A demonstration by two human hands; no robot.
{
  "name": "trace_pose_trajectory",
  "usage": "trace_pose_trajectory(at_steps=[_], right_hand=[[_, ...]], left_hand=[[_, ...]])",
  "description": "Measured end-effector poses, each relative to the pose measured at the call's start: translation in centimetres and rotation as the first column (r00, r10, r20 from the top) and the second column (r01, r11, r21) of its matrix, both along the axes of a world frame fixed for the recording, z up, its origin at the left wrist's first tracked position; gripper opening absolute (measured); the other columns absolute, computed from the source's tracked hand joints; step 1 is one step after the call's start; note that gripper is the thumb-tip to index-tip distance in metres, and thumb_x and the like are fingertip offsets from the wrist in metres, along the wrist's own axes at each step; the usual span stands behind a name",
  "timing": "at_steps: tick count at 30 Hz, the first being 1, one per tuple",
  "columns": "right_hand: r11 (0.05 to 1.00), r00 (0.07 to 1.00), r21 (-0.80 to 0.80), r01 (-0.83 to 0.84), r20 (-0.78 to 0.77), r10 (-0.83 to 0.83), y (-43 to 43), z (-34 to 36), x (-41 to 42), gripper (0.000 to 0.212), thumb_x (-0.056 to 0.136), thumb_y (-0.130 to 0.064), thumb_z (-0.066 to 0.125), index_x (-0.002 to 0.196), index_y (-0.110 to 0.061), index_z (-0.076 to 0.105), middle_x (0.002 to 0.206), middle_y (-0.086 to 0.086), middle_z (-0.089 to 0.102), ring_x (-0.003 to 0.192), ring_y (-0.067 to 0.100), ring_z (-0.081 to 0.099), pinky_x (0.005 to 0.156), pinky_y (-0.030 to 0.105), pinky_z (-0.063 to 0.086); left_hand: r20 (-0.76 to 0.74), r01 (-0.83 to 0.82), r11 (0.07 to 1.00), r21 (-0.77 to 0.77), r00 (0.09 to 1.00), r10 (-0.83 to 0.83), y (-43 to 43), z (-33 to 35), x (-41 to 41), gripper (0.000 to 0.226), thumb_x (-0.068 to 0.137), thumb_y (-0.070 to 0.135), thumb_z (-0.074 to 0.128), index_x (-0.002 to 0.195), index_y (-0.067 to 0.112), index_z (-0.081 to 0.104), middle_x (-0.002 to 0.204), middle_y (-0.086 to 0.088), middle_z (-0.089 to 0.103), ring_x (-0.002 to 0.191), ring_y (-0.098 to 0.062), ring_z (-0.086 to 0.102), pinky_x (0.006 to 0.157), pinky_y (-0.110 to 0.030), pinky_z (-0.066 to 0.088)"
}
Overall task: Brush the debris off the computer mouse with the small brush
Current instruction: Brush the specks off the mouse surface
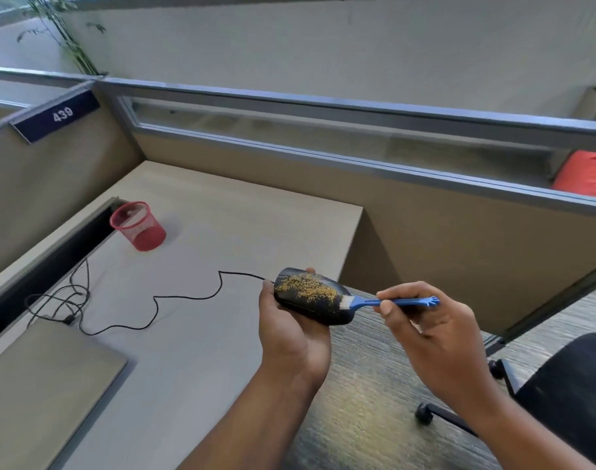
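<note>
My left hand [291, 329] grips a black computer mouse [308, 305] from below, holding it in the air past the desk's right edge. Yellowish debris [306, 285] covers the mouse's top. Its black cable [174, 296] trails left across the desk. My right hand [435, 337] pinches the handle of a small blue brush [396, 302]. The brush's white bristles [346, 303] touch the rear end of the mouse, just right of the debris.
A red mesh cup [138, 226] stands on the light wooden desk [194, 351] at the back left. A tangle of cables [60, 301] lies at the left. A grey pad [42, 385] lies at the desk's near left. A black office chair [568, 391] stands on the carpet at the right.
</note>
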State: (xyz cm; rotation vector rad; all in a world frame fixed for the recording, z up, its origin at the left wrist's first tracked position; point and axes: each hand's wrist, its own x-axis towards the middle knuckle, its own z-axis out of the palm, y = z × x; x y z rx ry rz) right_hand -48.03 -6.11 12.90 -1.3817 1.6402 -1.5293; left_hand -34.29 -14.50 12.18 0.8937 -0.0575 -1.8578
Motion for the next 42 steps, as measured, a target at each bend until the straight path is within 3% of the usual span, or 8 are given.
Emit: trace_pose_trajectory(at_steps=[9, 14, 17, 21, 25, 31, 35, 42], right_hand=[[1.0, 0.996, 0.015, 0.012, 0.086, -0.013, -0.6, -0.3, -0.9, 0.012, 0.085, -0.016, 0.072, 0.084, -0.027, 0.075, 0.076, 0.001, 0.077, 0.062, 0.017, 0.07, 0.056, 0.021, 0.054], [0.998, 0.994, -0.004, 0.062, 0.089, -0.061, -0.5, -0.5, -2.2, 0.017, 0.085, -0.019, 0.073, 0.084, -0.036, 0.074, 0.078, 0.004, 0.077, 0.067, 0.034, 0.07, 0.06, 0.042, 0.056], [1.0, 0.992, -0.012, -0.002, 0.128, 0.003, -1.1, 0.0, -2.1, 0.009, 0.081, -0.03, 0.07, 0.085, -0.037, 0.075, 0.082, 0.0, 0.078, 0.073, 0.028, 0.073, 0.066, 0.035, 0.059], [1.0, 1.0, 0.022, 0.007, 0.008, -0.007, -1.2, -0.1, -2.9, 0.025, 0.084, -0.008, 0.074, 0.084, -0.033, 0.075, 0.077, -0.003, 0.077, 0.066, 0.018, 0.071, 0.061, 0.023, 0.058], [1.0, 0.998, -0.004, 0.02, 0.063, -0.019, -1.0, 0.1, -3.7, 0.014, 0.084, -0.019, 0.073, 0.085, -0.033, 0.076, 0.078, 0.005, 0.078, 0.074, 0.034, 0.073, 0.069, 0.048, 0.06], [1.0, 1.0, 0.013, -0.012, -0.007, 0.012, -1.1, 0.1, -3.8, 0.022, 0.086, -0.013, 0.073, 0.084, -0.035, 0.075, 0.079, -0.003, 0.078, 0.07, 0.021, 0.073, 0.065, 0.037, 0.061], [1.0, 0.999, -0.014, 0.016, 0.047, -0.015, -0.9, 0.0, -4.9, 0.019, 0.085, -0.015, 0.073, 0.084, -0.034, 0.075, 0.081, 0.005, 0.077, 0.076, 0.034, 0.074, 0.073, 0.053, 0.061], [0.997, 0.996, 0.001, -0.077, -0.055, 0.077, -0.6, 0.2, -4.4, 0.026, 0.082, -0.001, 0.075, 0.081, -0.027, 0.077, 0.076, -0.005, 0.077, 0.061, 0.011, 0.068, 0.055, 0.015, 0.052]], left_hand=[[0.015, 0.016, 1.0, 0.007, 1.0, -0.017, -0.2, -0.2, -1.1, 0.056, 0.102, 0.051, 0.026, 0.12, 0.01, 0.059, 0.106, -0.015, 0.067, 0.104, -0.03, 0.061, 0.097, -0.05, 0.047], [0.039, 0.015, 1.0, 0.003, 0.999, -0.015, -0.3, -0.2, -1.5, 0.056, 0.103, 0.05, 0.026, 0.11, 0.009, 0.062, 0.1, -0.015, 0.067, 0.103, -0.031, 0.06, 0.111, -0.054, 0.037], [0.029, 0.033, 0.999, 0.0, 0.999, -0.033, -0.1, 0.0, -1.9, 0.057, 0.102, 0.051, 0.027, 0.11, 0.007, 0.062, 0.099, -0.016, 0.067, 0.104, -0.033, 0.06, 0.112, -0.054, 0.035], [0.032, 0.04, 0.999, -0.001, 0.999, -0.04, 0.0, -0.1, -2.1, 0.056, 0.102, 0.051, 0.027, 0.111, 0.008, 0.062, 0.104, -0.016, 0.064, 0.106, -0.033, 0.058, 0.111, -0.055, 0.035], [0.051, 0.054, 0.999, 0.006, 0.997, -0.055, 0.2, -0.1, -2.3, 0.057, 0.102, 0.052, 0.026, 0.116, 0.009, 0.06, 0.108, -0.015, 0.064, 0.114, -0.035, 0.056, 0.112, -0.054, 0.033], [0.057, 0.064, 0.998, -0.002, 0.996, -0.063, 0.4, 0.1, -2.7, 0.06, 0.101, 0.054, 0.025, 0.119, 0.008, 0.06, 0.106, -0.015, 0.065, 0.111, -0.034, 0.058, 0.108, -0.052, 0.038], [0.047, 0.035, 0.999, -0.008, 0.998, -0.035, 0.5, 0.2, -2.9, 0.058, 0.102, 0.053, 0.026, 0.113, 0.008, 0.061, 0.101, -0.016, 0.066, 0.105, -0.032, 0.06, 0.111, -0.053, 0.036], [0.052, 0.028, 1.0, -0.006, 0.998, -0.028, 0.3, 0.5, -2.9, 0.06, 0.102, 0.053, 0.026, 0.121, 0.007, 0.059, 0.109, -0.017, 0.064, 0.107, -0.03, 0.06, 0.109, -0.049, 0.038]])
